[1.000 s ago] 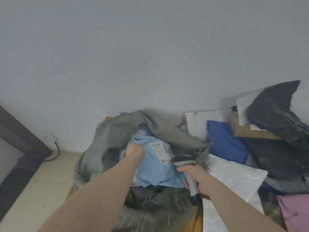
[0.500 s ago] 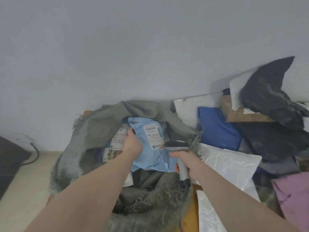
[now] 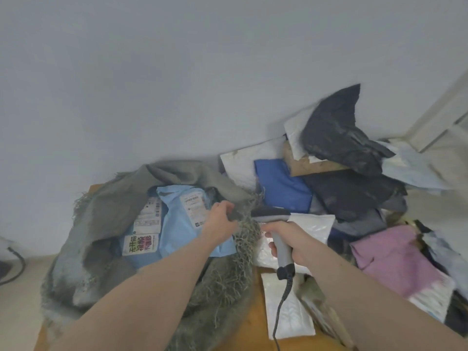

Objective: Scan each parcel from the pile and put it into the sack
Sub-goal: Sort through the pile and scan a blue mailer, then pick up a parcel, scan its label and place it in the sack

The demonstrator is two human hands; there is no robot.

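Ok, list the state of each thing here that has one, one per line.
sack: mouth open, parcels inside
light blue parcel: in the sack, label up
left hand: gripping the sack's frayed rim
right hand: gripping the scanner
scanner: held, corded
pile: parcels waiting

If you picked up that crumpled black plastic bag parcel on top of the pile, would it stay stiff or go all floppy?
Probably floppy: the crumpled black plastic parcel is wrinkled, and one corner sticks up in a soft point. It looks thin, so likely light for its size. Its shiny plastic may be a bit slippery, and it lies loosely atop the pile, so a push would likely slide it.
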